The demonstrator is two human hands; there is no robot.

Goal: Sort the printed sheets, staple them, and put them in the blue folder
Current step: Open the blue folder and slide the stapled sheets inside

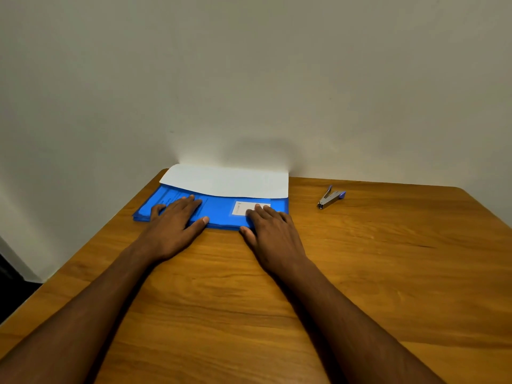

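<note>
Both hands, left (pixel 173 224) and right (pixel 270 231), press flat on the folder (pixel 221 214) (sheets (pixel 227 181) apparently protruding); stapler (pixel 331 197) lies apart on the bench (pixel 360 273).

Even, moderately bright indoor light from above and in front. The white sheets (pixel 225 180) at the far edge of the table (pixel 360 273) are overexposed, with a bright glow and a soft shadow on the wall (pixel 249 65) behind. The arms cast faint shadows. Wide-angle distortion bends the table's edges; the lower-left corner is dark.
</note>
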